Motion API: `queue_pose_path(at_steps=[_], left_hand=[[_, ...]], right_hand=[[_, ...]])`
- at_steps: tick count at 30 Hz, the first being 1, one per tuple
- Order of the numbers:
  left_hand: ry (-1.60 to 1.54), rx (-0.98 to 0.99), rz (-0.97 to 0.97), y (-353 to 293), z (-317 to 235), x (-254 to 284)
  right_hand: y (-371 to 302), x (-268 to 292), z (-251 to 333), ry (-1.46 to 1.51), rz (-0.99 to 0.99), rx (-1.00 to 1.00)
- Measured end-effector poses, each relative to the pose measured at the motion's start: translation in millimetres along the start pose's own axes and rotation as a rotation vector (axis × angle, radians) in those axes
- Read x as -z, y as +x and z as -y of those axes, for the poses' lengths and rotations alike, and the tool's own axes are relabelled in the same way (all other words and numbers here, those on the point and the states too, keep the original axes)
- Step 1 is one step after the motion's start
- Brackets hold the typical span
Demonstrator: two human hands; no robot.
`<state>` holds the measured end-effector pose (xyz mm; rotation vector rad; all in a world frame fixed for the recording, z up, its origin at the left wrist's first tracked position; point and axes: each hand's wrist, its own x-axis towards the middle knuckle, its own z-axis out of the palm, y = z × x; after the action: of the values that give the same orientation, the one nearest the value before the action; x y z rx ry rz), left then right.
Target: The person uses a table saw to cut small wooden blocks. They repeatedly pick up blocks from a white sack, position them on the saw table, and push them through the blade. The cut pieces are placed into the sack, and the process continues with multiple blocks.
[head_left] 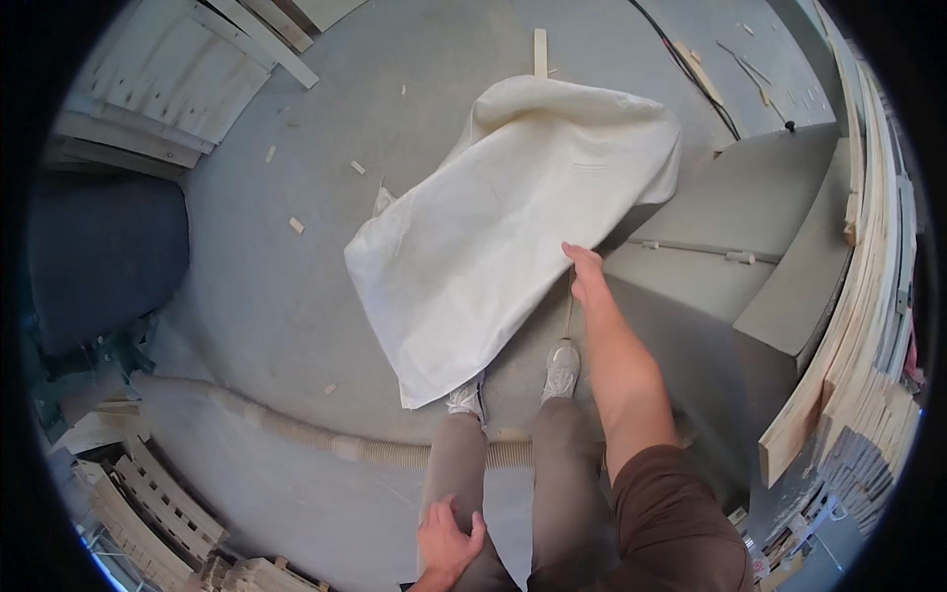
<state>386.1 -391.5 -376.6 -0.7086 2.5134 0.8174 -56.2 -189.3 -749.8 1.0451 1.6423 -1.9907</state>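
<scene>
A large white woven sack [503, 227] spreads in front of me, its near corner hanging close to my left shoe. My right hand [585, 271] pinches the sack's right edge, with the arm stretched forward. A thin cord [568, 314] hangs below that hand toward my right shoe [560, 370]. My left hand [449, 541] is by my left thigh, fingers loosely bent and thumb apart, with nothing in it. What lies under the sack is hidden.
A ribbed hose [375, 451] crosses the floor behind my shoes. A grey metal cabinet [691, 281] stands to the right, beside stacked boards [838, 385]. Wooden panels [168, 74] are at the far left, above a dark rounded bin [109, 257]. Small wood offcuts [296, 226] lie about.
</scene>
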Motion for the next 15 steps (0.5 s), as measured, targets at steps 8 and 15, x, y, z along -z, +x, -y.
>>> queue_pose_path(at_steps=[8,15], left_hand=[[-0.246,0.185,-0.103,3.1,-32.3,24.4],[-0.332,-0.161,0.01,131.6,-212.6,97.1]], right_hand=[[-312.8,-98.8,3.5,-1.329,0.661,0.723],[-508.8,-59.3,-50.8,-1.202,1.261,0.757]])
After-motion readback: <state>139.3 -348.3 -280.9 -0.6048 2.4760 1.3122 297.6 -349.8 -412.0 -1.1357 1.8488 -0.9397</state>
